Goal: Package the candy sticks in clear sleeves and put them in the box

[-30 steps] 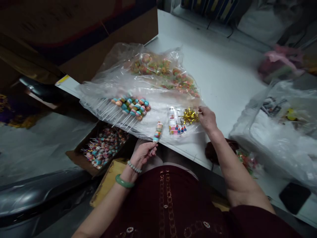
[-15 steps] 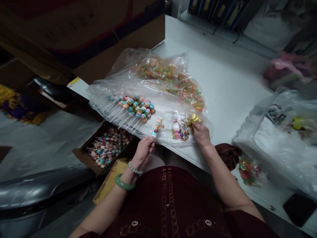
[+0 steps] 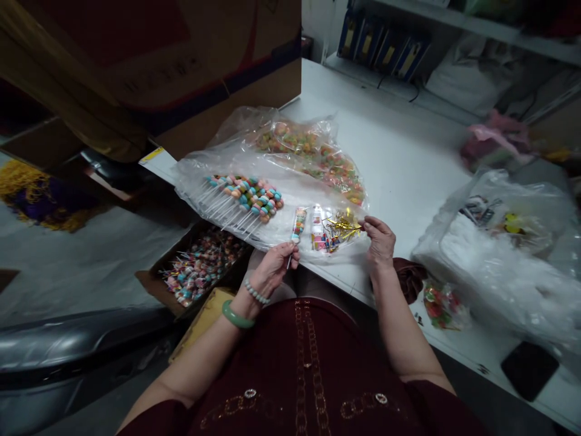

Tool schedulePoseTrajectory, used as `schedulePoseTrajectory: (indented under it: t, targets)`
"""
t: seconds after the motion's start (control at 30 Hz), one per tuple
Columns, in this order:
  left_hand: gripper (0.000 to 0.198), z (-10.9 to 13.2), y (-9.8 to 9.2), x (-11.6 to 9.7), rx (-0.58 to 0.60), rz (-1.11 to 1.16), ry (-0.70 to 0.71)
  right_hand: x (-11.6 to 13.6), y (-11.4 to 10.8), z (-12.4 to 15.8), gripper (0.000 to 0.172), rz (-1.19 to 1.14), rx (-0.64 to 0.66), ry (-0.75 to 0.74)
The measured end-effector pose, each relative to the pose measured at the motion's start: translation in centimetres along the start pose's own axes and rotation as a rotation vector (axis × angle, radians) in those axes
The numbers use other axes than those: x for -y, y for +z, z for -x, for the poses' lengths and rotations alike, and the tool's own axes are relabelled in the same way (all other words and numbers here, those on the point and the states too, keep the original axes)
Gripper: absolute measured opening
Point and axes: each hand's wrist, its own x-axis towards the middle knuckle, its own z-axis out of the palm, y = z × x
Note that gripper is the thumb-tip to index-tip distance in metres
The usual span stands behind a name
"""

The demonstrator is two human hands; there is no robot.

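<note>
My left hand (image 3: 276, 264) is closed on the white stick of a candy skewer (image 3: 299, 223), its colored pieces pointing away from me in a clear printed sleeve. My right hand (image 3: 381, 241) pinches the end of a gold twist tie (image 3: 361, 224) at the right edge of a pile of gold ties (image 3: 341, 223). Left of that pile lie clear printed sleeves (image 3: 318, 233). Unwrapped candy skewers (image 3: 254, 197) in pink, blue, green and orange rest in rows on a clear plastic sheet (image 3: 200, 163), sticks towards the lower left.
Behind the skewers, a clear bag (image 3: 318, 145) holds orange and green candies. Below the white table (image 3: 399, 145), a carton (image 3: 152, 281) is full of wrapped skewers. A large cardboard box (image 3: 254, 94) stands back left. Plastic bags (image 3: 490, 260) and a black flat object (image 3: 530, 369) lie right.
The view has shifted. My right hand has drawn back to the right from the gold pile with a tie at its fingertips. The left hand still holds the sleeved skewer, now more upright.
</note>
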Motion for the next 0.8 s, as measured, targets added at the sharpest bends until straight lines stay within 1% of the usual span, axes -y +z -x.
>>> schedulePoseTrajectory:
  t: [0.1,0.17,0.3,0.33,0.4,0.47,0.5,0.57,0.6,0.63,0.67,0.73,0.8]
  targets:
    - [0.023,0.1,1.1,-0.4,0.062,0.032,0.003,1.0,0.8,1.2,0.025,-0.155,0.044,0.158]
    - [0.025,-0.1,2.1,-0.6,0.119,0.023,0.021,1.3,2.0,2.6,0.024,-0.217,0.104,0.22]
    - [0.031,-1.0,3.5,-0.4,0.251,-0.072,0.022,0.9,4.3,5.7,0.022,-0.236,0.238,0.326]
    - [0.032,-1.3,3.6,-0.3,0.271,-0.099,0.014,0.7,4.7,6.3,0.022,-0.236,0.259,0.354]
    - [0.035,-1.6,3.4,0.0,0.274,-0.127,0.012,0.3,4.8,7.1,0.021,-0.208,0.272,0.388]
    - [0.035,-1.8,2.9,0.3,0.251,-0.137,0.026,0.1,4.5,7.5,0.017,-0.09,0.302,0.348]
    - [0.035,-1.8,2.7,0.3,0.242,-0.149,0.035,0.0,4.2,7.6,0.013,0.0,0.336,0.285]
    - [0.033,-1.6,2.3,0.3,0.238,-0.204,0.056,-0.1,3.7,7.7,0.008,0.201,0.433,0.123]
    - [0.032,-1.5,2.2,0.3,0.238,-0.239,0.067,-0.1,3.6,7.8,0.008,0.282,0.489,0.065]
    - [0.031,-1.5,2.2,0.3,0.235,-0.269,0.076,-0.1,3.5,7.9,0.009,0.333,0.542,0.045]
    - [0.031,-1.4,2.2,0.4,0.229,-0.289,0.083,-0.2,3.5,7.9,0.01,0.349,0.584,0.066]
    - [0.031,-1.3,2.1,0.6,0.216,-0.293,0.082,-0.6,3.6,7.9,0.012,0.308,0.649,0.17]
    - [0.034,-1.2,2.0,0.8,0.186,-0.263,0.067,-0.9,3.6,7.9,0.012,0.246,0.665,0.247]
